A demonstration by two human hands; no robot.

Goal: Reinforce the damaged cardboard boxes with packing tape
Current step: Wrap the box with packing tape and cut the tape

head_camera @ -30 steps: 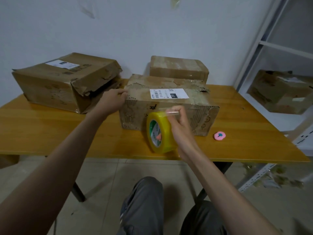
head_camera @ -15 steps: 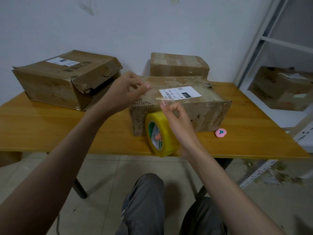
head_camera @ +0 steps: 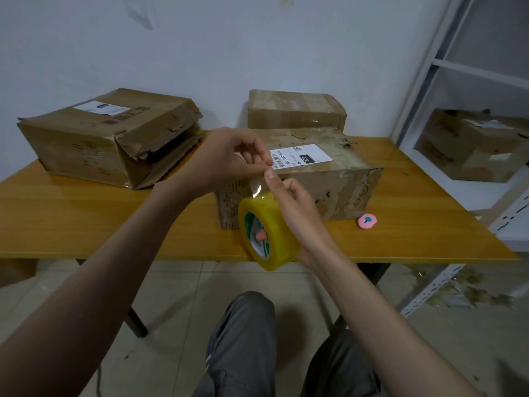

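Label: "220" is read in a black patch on the white shipping label (head_camera: 300,156), beside a barcode
Box: the torn middle box (head_camera: 329,184) is seen on the tabletop (head_camera: 86,224)
Tape: the yellow tape roll (head_camera: 269,233) is gripped by the right hand (head_camera: 297,207) at the tabletop's front edge
Free end: the clear tape end (head_camera: 256,186) is pinched by the left hand (head_camera: 226,161)

The left hand (head_camera: 217,161), which rested on the left end of the labelled box (head_camera: 323,179) a second ago, is now lifted clear and brought to the tape roll (head_camera: 267,233). The free tape end (head_camera: 257,183), previously held by the right hand (head_camera: 294,202) alone, is now pinched by both hands above the roll. The box is turned slightly, its right end angled nearer.
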